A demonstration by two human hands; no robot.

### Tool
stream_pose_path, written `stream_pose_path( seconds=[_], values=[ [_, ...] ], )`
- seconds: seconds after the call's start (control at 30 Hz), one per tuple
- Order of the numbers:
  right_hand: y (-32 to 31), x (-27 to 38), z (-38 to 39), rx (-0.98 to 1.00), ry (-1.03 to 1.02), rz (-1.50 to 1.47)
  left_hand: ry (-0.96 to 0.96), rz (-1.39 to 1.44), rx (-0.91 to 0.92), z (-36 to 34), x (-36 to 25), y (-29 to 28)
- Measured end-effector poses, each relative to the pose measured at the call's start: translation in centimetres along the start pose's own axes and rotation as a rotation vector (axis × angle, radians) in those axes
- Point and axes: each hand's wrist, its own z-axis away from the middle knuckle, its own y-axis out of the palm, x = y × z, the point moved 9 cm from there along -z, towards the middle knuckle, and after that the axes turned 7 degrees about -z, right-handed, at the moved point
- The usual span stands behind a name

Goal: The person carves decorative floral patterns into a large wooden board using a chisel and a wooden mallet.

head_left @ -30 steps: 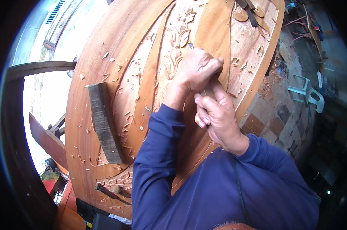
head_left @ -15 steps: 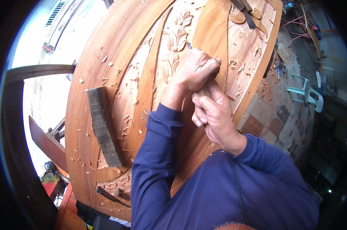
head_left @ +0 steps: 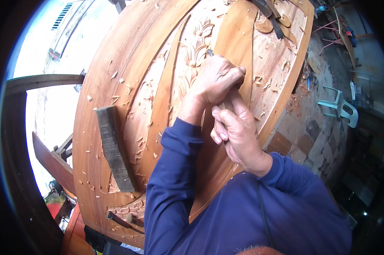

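Note:
Both my hands are closed on one carving chisel (head_left: 209, 52) over a carved wooden panel (head_left: 232, 36). My left hand (head_left: 217, 78) is wrapped round its front part, and a short bit of metal blade shows beyond the knuckles, beside the carved leaves (head_left: 195, 53). My right hand (head_left: 239, 129) grips the rear end just behind, thumb and fingers curled in. Most of the tool is hidden inside the hands. The blade's edge is too small to make out.
A dark wooden block (head_left: 115, 148) lies on the panel's left side. Several tools (head_left: 272, 19) rest at the far right, others (head_left: 124, 222) at the near left. Wood shavings are scattered over the panel. A pale plastic chair (head_left: 340, 107) stands on the floor at right.
The panel and the things on it sit slightly lower and to the right in view. Both hands keep their hold on the chisel, almost unmoved in the picture.

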Motion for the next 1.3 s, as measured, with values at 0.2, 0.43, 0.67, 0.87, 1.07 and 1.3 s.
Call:
stream_pose_path(
  seconds=[0.2, 0.43, 0.67, 0.87, 1.07, 1.3],
  values=[
    [0.2, 0.3, -1.1, 0.017, 0.013, 0.034, -0.234, 0.187, 0.025, -0.8, 2.0, 0.1],
    [-5.0, 3.9, -0.9, -0.018, -0.318, 0.439, 0.206, -0.153, -0.288, -2.4, -5.7, -0.2],
    [-12.7, 7.4, -0.5, -0.010, -0.176, 0.316, -0.112, -0.760, -0.007, 3.4, -1.1, -0.5],
    [-14.2, 7.7, -1.8, 0.164, 0.078, 0.600, -0.557, -1.210, -0.618, 9.1, -1.6, -7.6],
    [-12.6, 11.2, -6.2, 0.384, 0.190, 0.565, -0.110, -0.552, -0.330, -3.3, -5.0, 5.0],
    [-8.8, 14.4, -10.8, 0.504, 0.384, 0.676, -0.295, -0.454, -0.627, -5.2, -0.7, 2.7]
  ],
)
